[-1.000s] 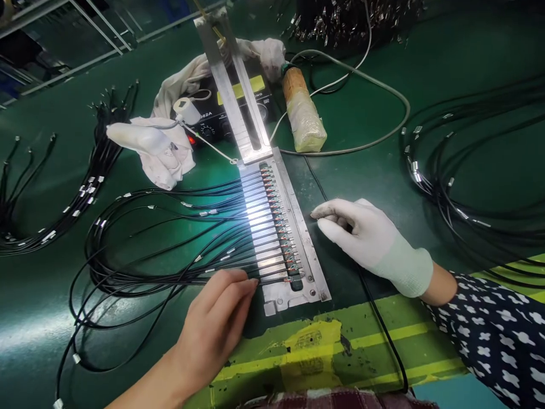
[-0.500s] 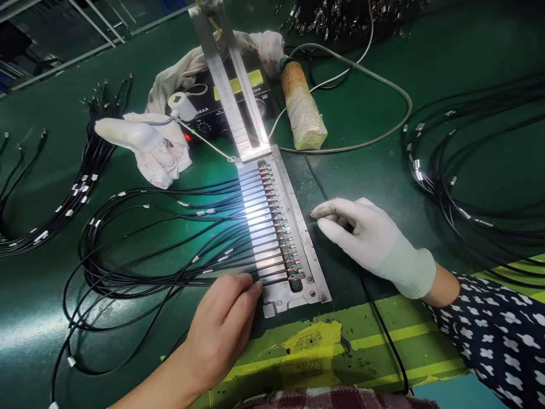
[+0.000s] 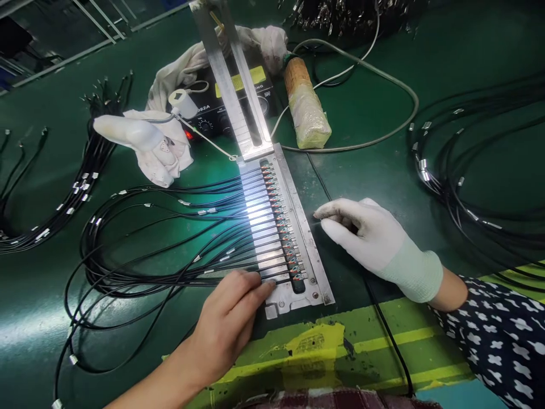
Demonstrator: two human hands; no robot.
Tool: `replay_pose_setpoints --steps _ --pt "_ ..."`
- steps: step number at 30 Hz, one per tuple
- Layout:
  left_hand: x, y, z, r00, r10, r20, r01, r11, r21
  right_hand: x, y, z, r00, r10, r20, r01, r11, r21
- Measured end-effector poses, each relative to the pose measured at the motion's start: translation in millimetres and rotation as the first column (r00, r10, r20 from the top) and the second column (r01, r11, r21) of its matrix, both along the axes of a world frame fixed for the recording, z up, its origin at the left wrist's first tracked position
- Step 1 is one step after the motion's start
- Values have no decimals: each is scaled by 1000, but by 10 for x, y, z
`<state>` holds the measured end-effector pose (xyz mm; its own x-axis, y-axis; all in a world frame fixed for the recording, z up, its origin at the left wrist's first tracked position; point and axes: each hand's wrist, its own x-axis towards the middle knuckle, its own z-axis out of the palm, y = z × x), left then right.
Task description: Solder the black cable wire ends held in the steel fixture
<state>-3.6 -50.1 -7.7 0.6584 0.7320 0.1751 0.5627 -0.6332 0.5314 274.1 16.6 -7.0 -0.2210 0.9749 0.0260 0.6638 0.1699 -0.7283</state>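
A flat metal fixture (image 3: 293, 227) lies on the table with a hinged metal frame (image 3: 251, 108) raised at its far end. Several black cables (image 3: 145, 278) run into it side by side from the left, and their stripped ends with small coloured wires (image 3: 284, 218) sit over its slot. My bare left hand (image 3: 232, 321) is closed at the fixture's near left edge, thumb and finger on the nearest cable. Right of the fixture, my right hand (image 3: 374, 244) in a white glove is pinched closed. Whatever its fingertips hold is too small to make out.
Behind the fixture stands a black control box (image 3: 204, 122) with cloth around it. A plastic-wrapped handle-like block (image 3: 310, 119) lies beside it. A white bottle-shaped thing (image 3: 128, 130) rests on cloth at left. Cable bundles (image 3: 80, 182) lie left, with more cables (image 3: 447, 193) on the right.
My left hand has slid a little to the right along the near cable, its thumb now over the fixture's edge. My right hand stays pinched beside the fixture; the view shifts slightly.
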Motion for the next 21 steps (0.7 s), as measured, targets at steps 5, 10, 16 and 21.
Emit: replay_pose_setpoints --steps 5,10,16,21 --pt "-68 -87 61 972 67 -224 -49 995 85 3 10 -5 1000 16 -3 -16 1000 1" --pt "-32 -144 104 961 2 -276 25 995 93 0 5 -37 999 19 28 -19 1000 15" --pt "99 -192 -71 991 75 -113 -53 980 190 -202 -90 -8 986 38 163 -58 991 118" --pt "115 -217 -217 974 172 -145 -136 963 231 -466 -179 -67 967 14 256 -69 975 209"
